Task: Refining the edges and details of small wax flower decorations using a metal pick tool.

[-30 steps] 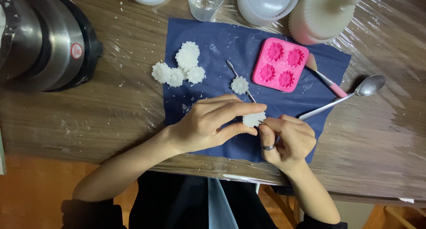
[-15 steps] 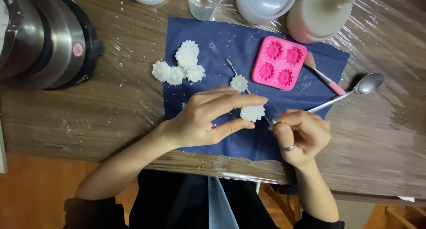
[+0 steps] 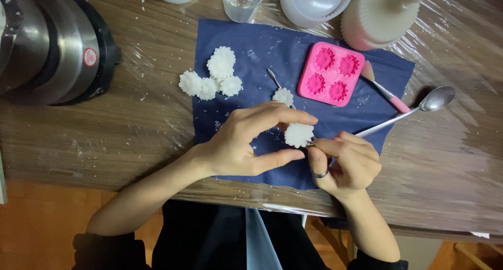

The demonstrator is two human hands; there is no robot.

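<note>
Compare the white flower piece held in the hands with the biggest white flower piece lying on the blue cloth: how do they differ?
The held flower piece is pinched between the left hand fingers, off the blue cloth; the biggest flower piece lies flat on it. The held one looks smaller. The held one is alone, with a thin tool in the right hand touching it; the biggest one touches smaller pieces beside it. Both are white with scalloped edges.

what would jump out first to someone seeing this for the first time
At centre, the left hand pinches a white flower-shaped piece over a dark blue cloth, while the right hand works at its edge with a thin tool, mostly hidden. Up right on the cloth sits a bright pink mould with four flower cavities. To the upper left lies a cluster of finished white flowers.
</note>
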